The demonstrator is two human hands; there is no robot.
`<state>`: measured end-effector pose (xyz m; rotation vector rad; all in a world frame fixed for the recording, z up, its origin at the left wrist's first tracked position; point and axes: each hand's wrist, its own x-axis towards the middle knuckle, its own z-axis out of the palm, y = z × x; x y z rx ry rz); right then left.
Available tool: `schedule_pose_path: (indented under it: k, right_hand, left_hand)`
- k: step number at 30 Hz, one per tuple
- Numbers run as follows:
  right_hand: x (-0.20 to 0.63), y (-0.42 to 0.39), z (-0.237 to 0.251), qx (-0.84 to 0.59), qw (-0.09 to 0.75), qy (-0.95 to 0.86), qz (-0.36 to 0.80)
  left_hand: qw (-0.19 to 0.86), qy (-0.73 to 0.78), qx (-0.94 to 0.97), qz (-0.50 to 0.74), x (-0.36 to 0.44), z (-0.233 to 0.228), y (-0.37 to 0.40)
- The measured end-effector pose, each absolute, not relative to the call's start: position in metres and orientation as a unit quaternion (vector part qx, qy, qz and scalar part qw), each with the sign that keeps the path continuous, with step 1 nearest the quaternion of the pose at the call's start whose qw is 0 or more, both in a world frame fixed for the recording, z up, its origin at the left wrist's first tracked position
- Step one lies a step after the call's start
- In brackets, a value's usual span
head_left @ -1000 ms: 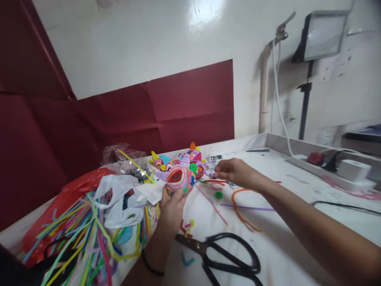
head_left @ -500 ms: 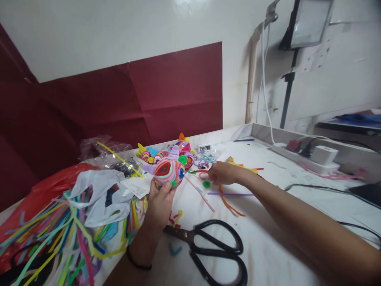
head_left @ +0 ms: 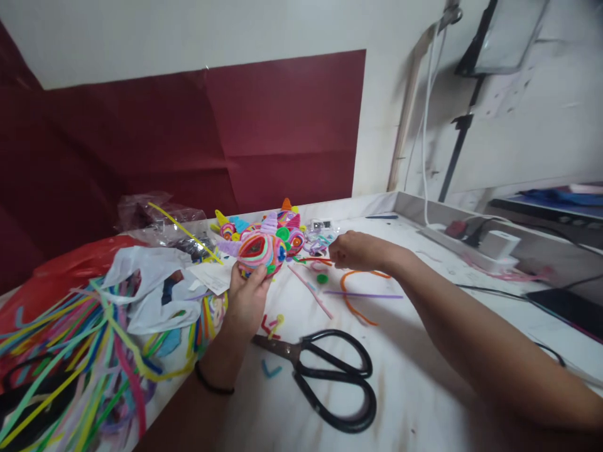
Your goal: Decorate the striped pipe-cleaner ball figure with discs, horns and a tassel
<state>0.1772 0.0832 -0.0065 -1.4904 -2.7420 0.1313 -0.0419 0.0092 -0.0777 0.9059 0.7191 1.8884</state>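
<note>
In my left hand is a colourful pipe-cleaner figure, coiled in pink, orange and teal stripes with lilac points and a blue eye; my fingers are closed round its underside. Farther right, my right hand is curled over the table, its fingertips hidden from me. A red pipe cleaner lies close to those fingers. Below them are a green coiled disc, an orange pipe cleaner and a purple pipe cleaner. More finished-looking coiled pieces sit behind the held figure.
Black-handled scissors lie in front, near short cut bits. At left, a heap of pipe cleaners spreads beside a white plastic bag and a red bag. A power strip stands at the right.
The whole view has shifted slightly. My right hand has moved off the yellow and orange pieces near it, and is still curled. My left hand keeps hold of the figure.
</note>
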Motion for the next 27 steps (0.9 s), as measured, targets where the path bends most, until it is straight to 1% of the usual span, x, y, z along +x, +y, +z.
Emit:
schedule_pose_path:
  k: [5,11,16,23,27]
  right_hand:
    - [0.198,0.112,-0.009,-0.595,0.0,-0.804,-0.012]
    - [0.213,0.133,-0.019,-0.666,-0.02,-0.745,-0.024]
    - [0.217,0.141,-0.03,-0.692,-0.026,-0.721,-0.018]
    - [0.224,0.15,-0.054,-0.692,-0.052,-0.72,0.023]
    - [0.222,0.154,-0.069,-0.69,-0.033,-0.723,0.033]
  left_hand:
    - [0.446,0.29,0.358,0.767,-0.04,-0.078,0.01]
    - [0.454,0.281,0.352,0.769,-0.039,-0.077,0.01]
    - [0.465,0.266,0.346,0.77,-0.038,-0.078,0.012]
    - [0.473,0.27,0.349,0.762,-0.038,-0.08,0.009]
    - [0.478,0.269,0.347,0.761,-0.039,-0.084,0.007]
